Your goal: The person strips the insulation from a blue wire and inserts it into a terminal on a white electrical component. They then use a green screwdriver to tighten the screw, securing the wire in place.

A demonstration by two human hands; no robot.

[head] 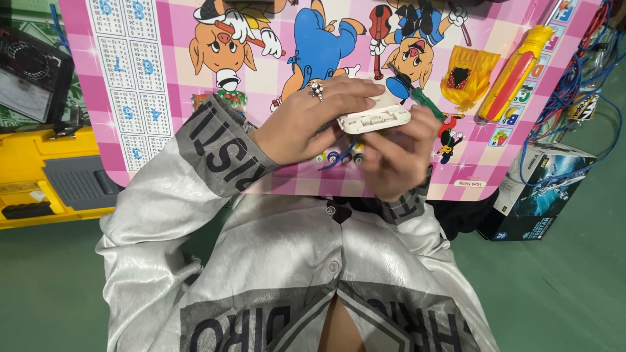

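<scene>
White plastic casing point(373, 117) held over my pink cartoon table's point(163, 85) near edge, left hand point(306, 124) gripping it above, right hand point(391, 153) beneath, yellow screwdriver point(515, 72) far right, yellow toolbox point(45, 176) left, green floor point(561, 280) open right.

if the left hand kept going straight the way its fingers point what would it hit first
The left hand points rightward across the small white plastic casing it already grips; beyond it, probably the green-shafted tool, then the yellow-and-red screwdriver, though depth is unclear.
</scene>
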